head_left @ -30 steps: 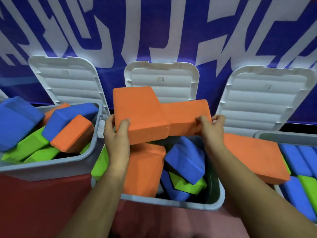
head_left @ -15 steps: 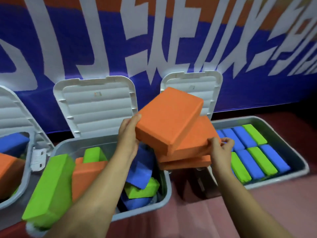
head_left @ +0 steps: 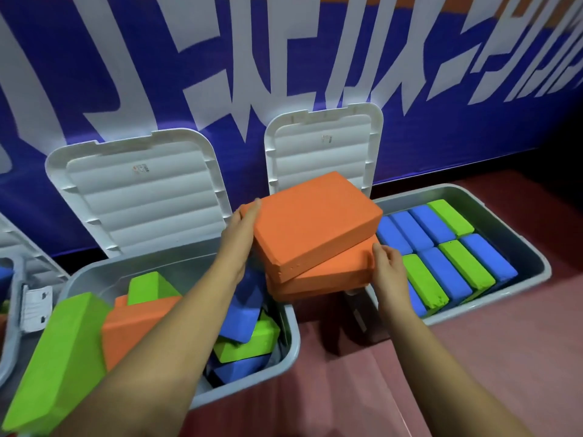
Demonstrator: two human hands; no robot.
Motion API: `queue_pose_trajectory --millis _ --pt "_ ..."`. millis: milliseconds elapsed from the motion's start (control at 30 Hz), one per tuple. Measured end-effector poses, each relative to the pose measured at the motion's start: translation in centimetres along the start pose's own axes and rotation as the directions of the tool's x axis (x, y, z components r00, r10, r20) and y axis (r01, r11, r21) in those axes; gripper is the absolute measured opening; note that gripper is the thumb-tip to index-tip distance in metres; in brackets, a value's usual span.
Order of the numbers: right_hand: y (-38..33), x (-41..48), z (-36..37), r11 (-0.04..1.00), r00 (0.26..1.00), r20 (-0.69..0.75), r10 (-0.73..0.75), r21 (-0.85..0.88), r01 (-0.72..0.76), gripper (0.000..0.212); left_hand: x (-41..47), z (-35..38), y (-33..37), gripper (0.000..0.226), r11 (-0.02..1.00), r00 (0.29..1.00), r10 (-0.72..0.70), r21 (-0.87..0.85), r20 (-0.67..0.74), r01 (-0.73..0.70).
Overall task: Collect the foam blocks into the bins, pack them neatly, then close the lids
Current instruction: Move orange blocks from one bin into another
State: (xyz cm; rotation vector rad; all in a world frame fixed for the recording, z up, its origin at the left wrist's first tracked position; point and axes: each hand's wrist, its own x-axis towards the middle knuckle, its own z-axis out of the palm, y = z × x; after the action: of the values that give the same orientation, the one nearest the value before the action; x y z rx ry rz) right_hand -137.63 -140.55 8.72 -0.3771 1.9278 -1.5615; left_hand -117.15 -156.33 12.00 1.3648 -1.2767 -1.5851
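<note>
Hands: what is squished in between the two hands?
In the head view, stacked orange foam blocks sit between the left hand and the right hand, which hold them from either side.

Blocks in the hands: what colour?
Orange. The held blocks show best in the head view.

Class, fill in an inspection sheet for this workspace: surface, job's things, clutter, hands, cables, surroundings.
Surface: reddish floor surface under the bins.
Job's things: stacked orange foam blocks held between two bins; middle grey plastic bin holds jumbled blocks; right grey plastic bin holds blue and green blocks in neat rows; white ribbed lids stand open.
Clutter: nothing seen.
Hands: left hand and right hand grip the stack.
Cables: nothing seen.
Surroundings: blue banner with white lettering.
</note>
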Motion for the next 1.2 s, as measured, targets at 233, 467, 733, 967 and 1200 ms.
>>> queue_pose_trajectory --millis 233,467,733,967,1200 --pt "0.2 0.4 0.5 0.991 0.994 -0.024 -0.106 -0.087 0.103 0.039 -0.2 0.4 -1.1 0.060 0.997 0.991 0.078 0.031 -0.109 -0.075" --pt "-1.9 -0.5 1.1 0.908 0.949 0.020 -0.313 -0.287 0.306 0.076 0.1 1.0 0.7 0.071 0.977 0.998 0.056 0.205 -0.014 -0.053" --pt "-7.6 -4.6 5.8 0.571 0.673 0.246 -0.698 -0.377 0.729 0.066 -0.8 -6.9 0.6 0.040 0.984 0.992 0.075 0.166 -0.103 -0.057" --pt "-3.7 -9.7 15.0 0.275 0.391 0.688 -0.611 -0.279 0.920 0.055 -3.8 -15.0 -4.1 0.013 0.814 0.942 0.257 0.573 -0.214 -0.092" --pt "3.8 -11.4 19.5 0.216 0.475 0.856 -0.204 -0.434 0.874 0.084 -5.8 -19.1 -12.1 0.035 0.577 0.958 0.259 0.815 -0.120 -0.054"
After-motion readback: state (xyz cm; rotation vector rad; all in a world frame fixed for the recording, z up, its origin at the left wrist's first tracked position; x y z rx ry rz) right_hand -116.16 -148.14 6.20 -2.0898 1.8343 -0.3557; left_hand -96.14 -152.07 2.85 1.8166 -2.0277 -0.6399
